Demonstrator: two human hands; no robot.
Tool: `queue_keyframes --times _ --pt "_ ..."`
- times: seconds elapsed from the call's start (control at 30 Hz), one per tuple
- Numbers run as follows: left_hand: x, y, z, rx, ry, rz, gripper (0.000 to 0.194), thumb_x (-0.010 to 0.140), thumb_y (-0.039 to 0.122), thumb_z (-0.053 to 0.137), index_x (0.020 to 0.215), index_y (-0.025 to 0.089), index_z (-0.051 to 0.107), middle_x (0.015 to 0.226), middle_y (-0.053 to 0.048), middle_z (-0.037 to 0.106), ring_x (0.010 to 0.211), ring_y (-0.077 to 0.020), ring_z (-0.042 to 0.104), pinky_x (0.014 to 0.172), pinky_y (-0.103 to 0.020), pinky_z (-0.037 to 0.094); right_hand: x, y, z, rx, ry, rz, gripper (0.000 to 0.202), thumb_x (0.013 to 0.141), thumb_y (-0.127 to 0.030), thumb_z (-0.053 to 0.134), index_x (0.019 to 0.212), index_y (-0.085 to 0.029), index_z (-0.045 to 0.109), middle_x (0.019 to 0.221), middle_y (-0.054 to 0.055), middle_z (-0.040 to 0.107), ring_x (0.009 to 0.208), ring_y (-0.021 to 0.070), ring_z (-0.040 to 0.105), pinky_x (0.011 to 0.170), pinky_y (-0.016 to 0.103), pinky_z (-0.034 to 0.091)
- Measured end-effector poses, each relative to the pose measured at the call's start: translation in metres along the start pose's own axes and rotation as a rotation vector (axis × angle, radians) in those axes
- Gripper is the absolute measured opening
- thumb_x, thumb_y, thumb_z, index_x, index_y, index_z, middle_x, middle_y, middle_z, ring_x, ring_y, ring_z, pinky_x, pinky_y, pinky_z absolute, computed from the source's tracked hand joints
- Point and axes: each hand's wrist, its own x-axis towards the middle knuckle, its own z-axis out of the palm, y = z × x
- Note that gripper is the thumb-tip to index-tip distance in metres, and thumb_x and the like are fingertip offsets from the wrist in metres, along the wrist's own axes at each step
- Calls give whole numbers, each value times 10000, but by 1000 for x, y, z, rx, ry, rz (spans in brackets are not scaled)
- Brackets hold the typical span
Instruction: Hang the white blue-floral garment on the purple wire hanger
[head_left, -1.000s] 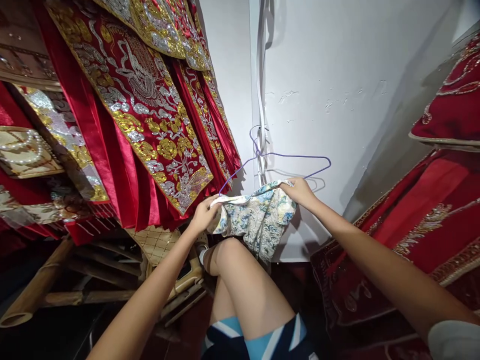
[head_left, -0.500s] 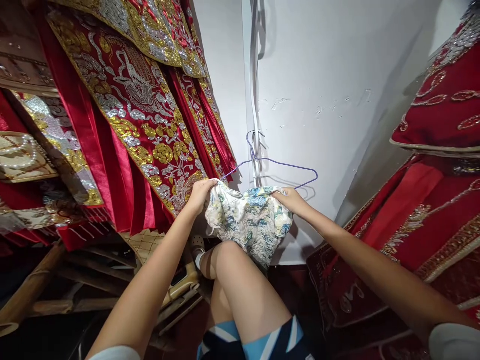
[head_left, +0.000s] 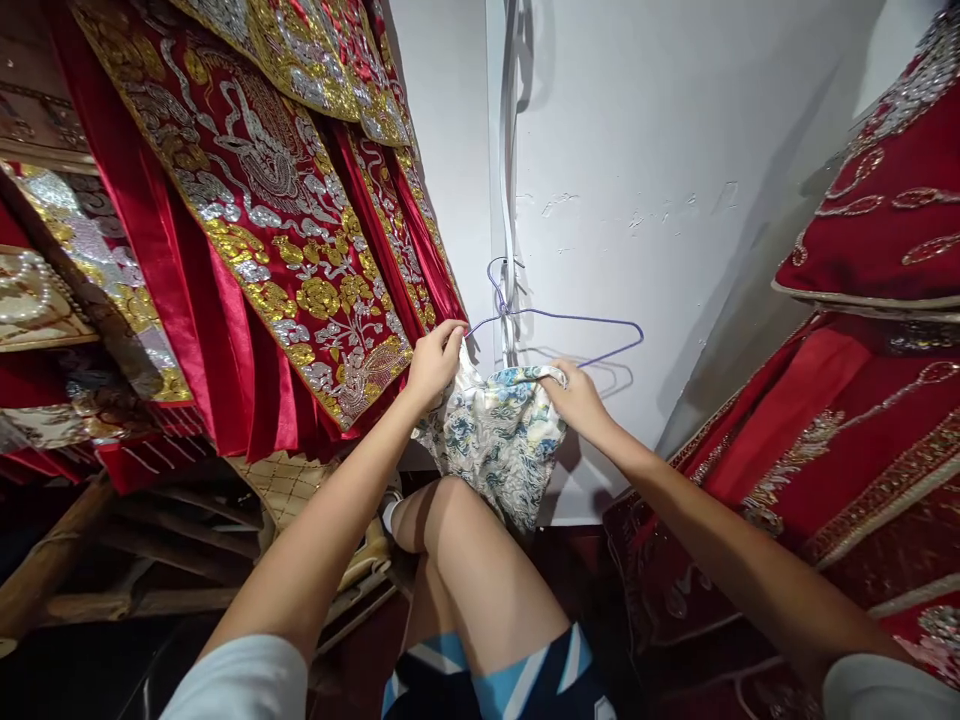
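- Garment [head_left: 491, 440], floral, one: hangs between the two hands, above the knees [head_left: 457, 505] and just below the hanger [head_left: 581, 317].
- Left hand [head_left: 435, 362]: thumb and fingertips pressed together, pinching the white strap at the garment's left top, right at the hanger's left end. Whether wire is caught in the same pinch: cannot tell.
- Right hand [head_left: 579, 398]: thumb and fingers closed on the upper edge at the garment's right, beside a short loop of white strap. Far-side fingertips hidden.
- Hanger: purple wire, one. Hook up by the white strip [head_left: 503, 170]; right end bare; lower bar runs down behind the right hand. Whether it passes inside or behind the cloth: cannot tell.
- Handling (judgement): light pinch on the left strap, since thin straps likely stretch or twist; move it along the wire rather than tug downward, as a hard pull could swing the hanger or unseat the hook.
- Handling (judgement): right hand best kept level with the left, upper edge spread but slack, strap loop open and facing the bare wire end.
- Count: garment 1; hanger 1; hands 2; pale sleeves [head_left: 244, 680] 2; knees 2; white strip 1.
- Count, uncertain: red costumes at left [head_left: 315, 250] and red cloth at right [head_left: 862, 400] overlap; number of separate pieces not readable. Bamboo frame [head_left: 52, 555] at lower left: several poles, partly in shadow, no sure count.
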Motion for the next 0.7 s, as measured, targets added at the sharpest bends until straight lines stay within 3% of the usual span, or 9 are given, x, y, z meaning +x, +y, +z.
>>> queue_keyframes --times 0.03,0.1,0.23,0.3,0.37,0.43,0.53,0.63,0.7 --pt "-2 2 -1 4 13 9 313 981 366 442 950 185 695 896 -40 699 847 -202 610 786 -282 412 2 0 -9 -27 35 -17 319 801 -374 556 1056 -190 614 677 -20 568 596 174 491 600 280 370" --pt "-6 0 -4 12 4 21 332 978 380 446 867 169 678 734 -12 634 710 -171 555 703 -267 386 11 5 -30 -112 112 -22 710 770 -387 630 1415 -163 438 757 3 626 636 204 542 636 299 410" --pt "-10 -8 -10 2 -52 39 361 971 419 454 788 166 636 678 6 574 668 -155 504 652 -258 356 41 29 -73 -340 155 45 1036 694 -393 710 1562 -50 261 926 115 689 771 270 611 710 351 459" --pt "-9 -10 -9 -30 -74 15 370 965 444 456 796 168 635 710 -1 595 690 -162 515 654 -258 363 58 42 -85 -416 160 66 964 690 -343 689 1534 -29 346 1019 169 700 851 300 630 747 375 473" --pt "-8 -12 -9 -67 -95 -23 377 957 466 463 811 170 644 735 -9 615 707 -170 527 657 -259 376 71 48 -93 -420 123 24 737 688 -256 640 1397 -70 565 1053 166 717 903 301 642 776 375 478" --pt "-6 -15 -12 -98 -110 -49 361 939 472 496 834 169 660 791 -23 653 755 -182 558 686 -262 399 78 46 -100 -383 20 -23 461 680 -200 607 1110 -123 755 946 118 746 859 275 652 749 349 477" --pt "-6 -25 -23 -116 -69 -93 313 888 468 592 864 168 676 883 -45 688 828 -192 589 734 -268 424 79 32 -118 -245 -185 64 171 671 -238 690 772 -139 787 649 54 699 656 221 626 610 318 448" --pt "-11 -37 -34 -106 32 -140 307 832 473 675 805 167 656 806 -32 652 740 -161 551 671 -260 408 74 10 -139 67 -356 316 212 681 -310 786 678 -101 750 577 73 679 539 176 617 562 325 437" --pt "-18 -41 -37 -133 60 -147 314 820 470 691 764 167 631 727 -10 600 664 -140 504 618 -253 382 68 -5 -144 290 -382 462 301 801 -346 722 698 -63 736 629 116 704 534 159 641 595 353 455"
